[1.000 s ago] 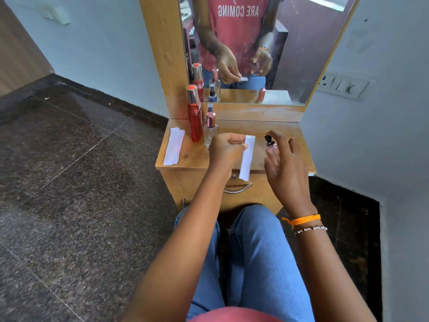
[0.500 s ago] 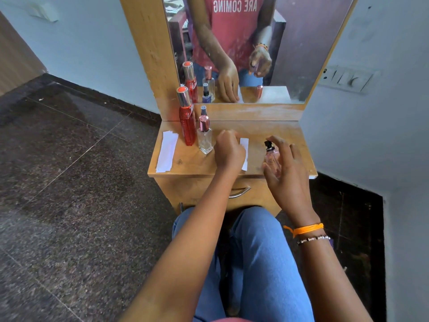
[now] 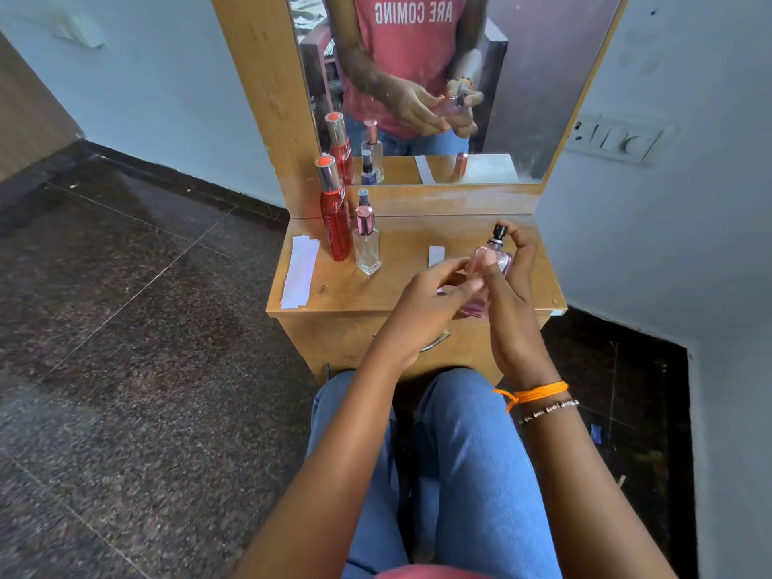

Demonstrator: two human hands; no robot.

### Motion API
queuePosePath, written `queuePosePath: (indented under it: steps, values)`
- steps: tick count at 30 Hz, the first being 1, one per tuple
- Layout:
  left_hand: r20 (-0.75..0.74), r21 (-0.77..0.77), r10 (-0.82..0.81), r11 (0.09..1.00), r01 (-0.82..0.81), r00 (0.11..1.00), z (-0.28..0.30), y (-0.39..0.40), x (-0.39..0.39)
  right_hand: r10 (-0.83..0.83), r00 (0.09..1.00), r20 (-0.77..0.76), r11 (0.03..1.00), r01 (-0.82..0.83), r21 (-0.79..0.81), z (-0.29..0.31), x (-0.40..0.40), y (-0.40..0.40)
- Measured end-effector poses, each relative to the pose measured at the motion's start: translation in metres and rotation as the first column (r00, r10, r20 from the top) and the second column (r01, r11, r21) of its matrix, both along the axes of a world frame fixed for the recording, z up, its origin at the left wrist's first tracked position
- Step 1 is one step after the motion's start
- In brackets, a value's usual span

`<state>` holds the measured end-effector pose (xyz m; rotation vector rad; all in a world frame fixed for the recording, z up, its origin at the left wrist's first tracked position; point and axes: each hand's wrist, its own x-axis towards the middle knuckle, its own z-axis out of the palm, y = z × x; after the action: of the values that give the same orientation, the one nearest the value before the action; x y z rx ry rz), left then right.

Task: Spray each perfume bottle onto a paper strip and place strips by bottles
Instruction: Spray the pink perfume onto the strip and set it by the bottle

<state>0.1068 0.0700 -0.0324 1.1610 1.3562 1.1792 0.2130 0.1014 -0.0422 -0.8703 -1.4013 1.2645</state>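
My right hand [image 3: 511, 315] grips a pink perfume bottle [image 3: 489, 261] with a black spray head, held just above the wooden dresser top [image 3: 401, 244]. My left hand [image 3: 426, 305] meets it from the left, fingers on the bottle's lower side; the mirror shows both hands on it. One white paper strip [image 3: 436, 256] lies flat on the top behind my left hand, partly hidden. At the back left stand a tall red bottle [image 3: 335, 221], a clear bottle with a pink cap [image 3: 366, 246] and a small blue bottle [image 3: 363, 198].
A stack of spare paper strips [image 3: 298, 271] lies at the dresser's left edge. The mirror [image 3: 522, 98] rises right behind the top. A wall with a switch plate [image 3: 614, 137] closes the right side. My knees are under the drawer handle.
My left hand laid the paper strip on the dresser top, let go of it and moved right onto the pink bottle. My right hand lifted the bottle slightly.
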Motion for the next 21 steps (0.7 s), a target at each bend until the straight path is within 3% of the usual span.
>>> queuePosePath:
  steps: [3, 8, 11, 15, 17, 19, 21]
  values:
    - [-0.037, 0.035, 0.073, 0.997, -0.072, 0.997, -0.001, -0.001, -0.002, 0.043, 0.999, 0.031, 0.999, -0.044, 0.009, 0.001, 0.003, 0.002]
    - [-0.103, 0.081, 0.16, 0.985, -0.152, 0.982, -0.003, -0.002, -0.008, -0.175, 0.947, 0.269, 0.976, 0.131, 0.174, -0.003, 0.018, 0.02]
    - [-0.123, 0.096, 0.176, 0.982, -0.165, 0.977, -0.004, -0.002, -0.009, -0.14, 0.873, 0.467, 0.982, 0.061, 0.179, -0.015, 0.019, 0.027]
    - [-0.129, 0.097, 0.183, 0.98, -0.171, 0.975, -0.004, -0.001, -0.01, -0.155, 0.793, 0.59, 0.966, -0.005, 0.26, -0.021, 0.014, 0.034]
    - [-0.128, 0.103, 0.19, 0.979, -0.177, 0.973, -0.005, -0.001, -0.01, -0.24, 0.81, 0.534, 0.945, 0.07, 0.319, -0.014, 0.013, 0.038]
    - [-0.133, 0.099, 0.186, 0.98, -0.174, 0.973, -0.005, -0.001, -0.011, -0.233, 0.929, 0.288, 0.955, 0.162, 0.249, 0.004, 0.013, 0.04]
    - [-0.142, 0.093, 0.177, 0.982, -0.165, 0.974, -0.005, -0.001, -0.012, -0.156, 0.987, 0.03, 0.976, 0.15, 0.157, 0.023, 0.014, 0.043]
